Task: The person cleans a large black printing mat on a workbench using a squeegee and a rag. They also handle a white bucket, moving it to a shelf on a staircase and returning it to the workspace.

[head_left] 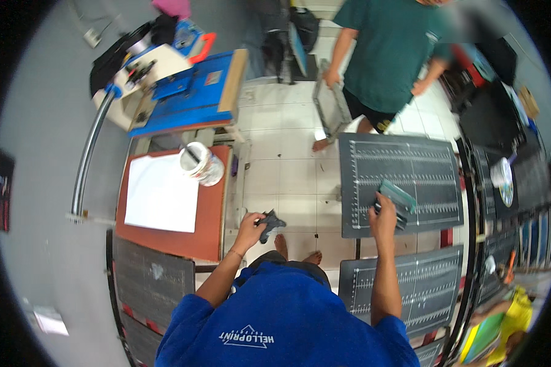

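My left hand [249, 232] is closed on a crumpled dark grey cloth [269, 225], held over the floor beside the brown-topped table. Over the upper dark printing board [434, 165] on the right, my right hand [383, 223] has its fingers wrapped round a dark bar-shaped tool [400, 219]. Just beyond those fingers lies a green, flat-bladed piece [399, 196], slanting across the board's white ruled marks. I cannot tell whether it is joined to the dark bar.
A brown-topped table [217, 211] on the left bears a white sheet [159, 208] and a white tub [209, 170]. Behind it stands a blue machine table [208, 92]. Another ruled board [434, 275] lies nearer me. A person in green [386, 55] stands ahead, holding a frame [333, 110].
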Tool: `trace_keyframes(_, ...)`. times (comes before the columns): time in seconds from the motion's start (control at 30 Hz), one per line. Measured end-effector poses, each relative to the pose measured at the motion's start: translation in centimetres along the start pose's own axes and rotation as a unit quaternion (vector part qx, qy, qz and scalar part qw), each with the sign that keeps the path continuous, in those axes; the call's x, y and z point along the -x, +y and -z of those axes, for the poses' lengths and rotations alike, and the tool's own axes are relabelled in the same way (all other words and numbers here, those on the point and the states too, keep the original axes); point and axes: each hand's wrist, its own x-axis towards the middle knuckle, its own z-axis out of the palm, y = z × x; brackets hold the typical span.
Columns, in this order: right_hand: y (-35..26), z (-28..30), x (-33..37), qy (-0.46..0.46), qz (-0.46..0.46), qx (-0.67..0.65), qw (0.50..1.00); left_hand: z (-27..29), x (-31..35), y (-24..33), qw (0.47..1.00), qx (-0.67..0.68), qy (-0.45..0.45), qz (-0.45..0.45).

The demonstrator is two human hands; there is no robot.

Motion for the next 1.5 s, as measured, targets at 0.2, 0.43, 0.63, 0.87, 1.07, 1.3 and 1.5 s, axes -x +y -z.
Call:
trace_keyframes(0.2,-23.3,-4.1,-3.7,-0.253,0.217,-0.279,0.901,1.7,-0.7,1.5,0.993,0.092,0.068,-0.009)
trace_keyframes(0.43,-32.7,-9.1,-7.3,-0.345,0.229,-0.322,0.851,11.0,1.6,1.5,0.935,0.313,0.147,0.081)
trace_keyframes(0.63,-42.9,-18.8,-12.7,-0.321,0.318,-0.312,0.835,15.3,1.9,1.2,0.904,0.385,0.142,0.117)
trace_keyframes(0.87,-46.9,-23.7,-15.8,-0.363,0.378,-0.166,0.835,17.5,1.2,-1.6,0.862,0.461,0.164,0.133)
trace_keyframes(1.07,-46.1,-20.9,-15.2,-0.419,0.300,-0.202,0.833,17.9,0.8,-5.5,0.749,0.620,0.201,0.117)
trace_keyframes(1.3,-46.1,-24.2,-15.7,-0.506,0.251,-0.224,0.794,18.8,-1.2,-6.1,0.680,0.691,0.223,0.101)
trace_keyframes(1.5,-45.2,-24.7,-16.8,-0.517,0.249,-0.191,0.796,18.5,-2.6,-5.7,0.661,0.711,0.211,0.115)
